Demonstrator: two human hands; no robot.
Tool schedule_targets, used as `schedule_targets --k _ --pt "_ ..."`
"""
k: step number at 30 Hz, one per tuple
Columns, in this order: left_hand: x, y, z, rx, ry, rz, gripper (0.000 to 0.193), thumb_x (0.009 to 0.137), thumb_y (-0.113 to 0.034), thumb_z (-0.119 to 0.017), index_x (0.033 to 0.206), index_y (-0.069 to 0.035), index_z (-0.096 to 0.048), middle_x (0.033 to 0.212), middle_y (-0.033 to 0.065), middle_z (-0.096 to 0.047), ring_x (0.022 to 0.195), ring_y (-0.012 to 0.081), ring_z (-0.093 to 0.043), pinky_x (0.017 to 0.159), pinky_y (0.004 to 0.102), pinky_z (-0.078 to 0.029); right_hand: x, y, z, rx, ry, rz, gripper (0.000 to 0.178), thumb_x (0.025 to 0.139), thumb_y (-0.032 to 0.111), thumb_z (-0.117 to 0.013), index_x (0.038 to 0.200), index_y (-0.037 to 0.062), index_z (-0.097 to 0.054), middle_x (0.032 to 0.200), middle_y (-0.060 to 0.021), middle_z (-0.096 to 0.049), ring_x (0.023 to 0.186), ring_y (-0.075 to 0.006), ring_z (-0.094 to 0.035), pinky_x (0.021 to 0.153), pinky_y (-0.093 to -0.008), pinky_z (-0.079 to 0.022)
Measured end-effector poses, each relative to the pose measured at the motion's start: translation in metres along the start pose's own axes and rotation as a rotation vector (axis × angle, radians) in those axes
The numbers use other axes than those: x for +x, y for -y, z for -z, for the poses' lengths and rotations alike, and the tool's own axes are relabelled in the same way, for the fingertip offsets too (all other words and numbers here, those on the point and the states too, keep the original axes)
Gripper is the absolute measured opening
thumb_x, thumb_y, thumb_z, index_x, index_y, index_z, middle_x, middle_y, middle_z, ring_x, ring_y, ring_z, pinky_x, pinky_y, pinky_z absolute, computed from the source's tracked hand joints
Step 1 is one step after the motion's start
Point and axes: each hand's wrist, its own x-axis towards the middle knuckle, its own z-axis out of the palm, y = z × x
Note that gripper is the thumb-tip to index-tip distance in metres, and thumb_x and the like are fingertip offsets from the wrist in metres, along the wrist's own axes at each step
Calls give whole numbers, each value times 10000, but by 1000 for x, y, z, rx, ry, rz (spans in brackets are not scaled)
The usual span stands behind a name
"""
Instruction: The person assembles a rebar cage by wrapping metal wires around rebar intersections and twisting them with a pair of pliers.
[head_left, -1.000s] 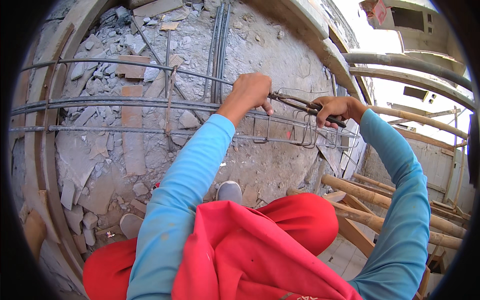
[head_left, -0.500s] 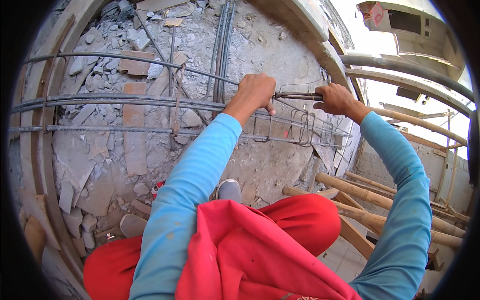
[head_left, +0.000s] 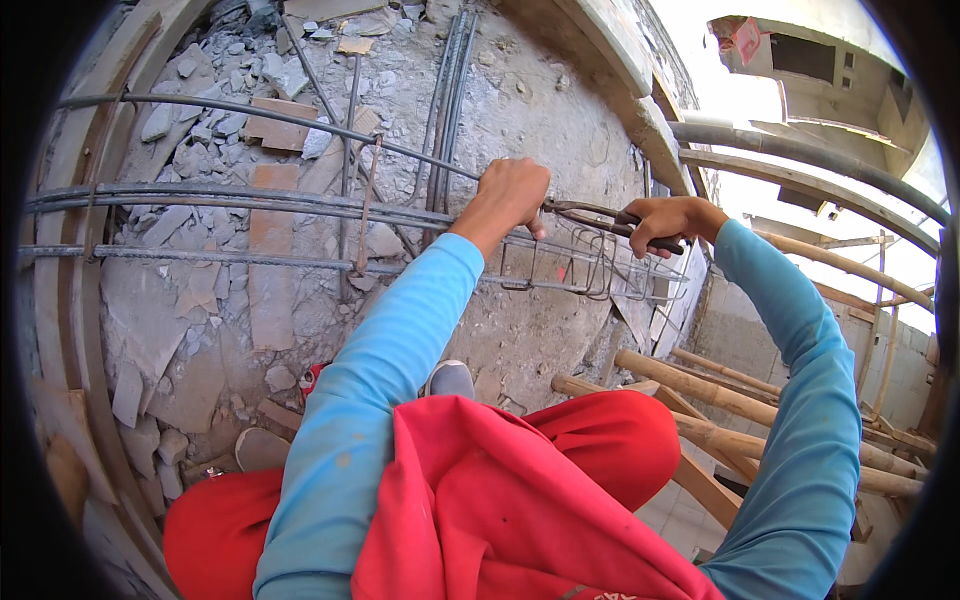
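Observation:
My left hand [head_left: 512, 195] is closed around the upper steel rebar [head_left: 400, 150] of a long reinforcing cage, near its right part. My right hand [head_left: 662, 222] holds a pair of pincers [head_left: 564, 206] by the handles, which stand apart. The pincers' jaws are close beside my left fingers; what they bite on, if anything, is too small to tell. Below the pincers, several bent wire stirrups [head_left: 597, 270] hang bunched around the lower bars. A rusty tie [head_left: 368, 205] crosses the bars to the left of my hand.
Broken concrete rubble [head_left: 200, 140] and a brown board [head_left: 270, 260] lie under the cage. Loose rebars [head_left: 452, 100] run away from me. A curved wooden plank [head_left: 85, 300] stands at the left. Bamboo poles [head_left: 710, 385] slope at the right. My shoe [head_left: 450, 378] is below the bars.
The pincers' handles have spread from close together to apart. My right hand has moved slightly down with them, while my left hand stays at nearly the same place on the rebar.

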Motion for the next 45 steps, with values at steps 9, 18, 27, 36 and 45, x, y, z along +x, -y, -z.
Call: schedule_targets --k 9,18,27,36,45 --pt "-2 -1 9 -2 -20 -3 516 589 -403 -1009 788 2 -758 902 214 -771 899 402 -772 790 482 -600 -10 -4 -30 -906 -1008 252 316 932 288 -685 1114 29 -682 988 -220 -738 995 -387 -733 879 -516 -566" --pt "-5 -4 2 -4 -44 -45 532 589 -395 -1007 824 13 -758 922 217 -773 915 405 -774 804 476 -605 -6 -3 -8 269 114 -121 369 864 280 -909 863 -17 -690 667 -36 -631 544 -158 -629 477 -327 -516" --pt "-3 -5 9 15 -44 -30 525 572 -362 -1018 859 10 -785 936 216 -781 928 391 -781 797 457 -610 -18 -13 -67 -762 -960 393 556 815 145 -725 1338 39 -571 1053 -167 -708 940 -400 -722 787 -516 -585" --pt "-7 -8 11 14 -44 -25 454 580 -289 -1022 843 8 -802 923 210 -788 909 369 -788 774 423 -608 -25 21 -39 71 -290 -6 419 1001 380 -766 1010 -39 -749 776 -74 -736 624 -142 -726 561 -320 -593" --pt "-10 -9 13 30 -41 -48 488 580 -330 -1021 872 -7 -799 947 190 -794 921 358 -788 789 420 -608 -18 -6 -52 538 -63 145 410 827 183 -673 1179 -13 -598 722 -33 -629 486 -106 -569 442 -268 -494"
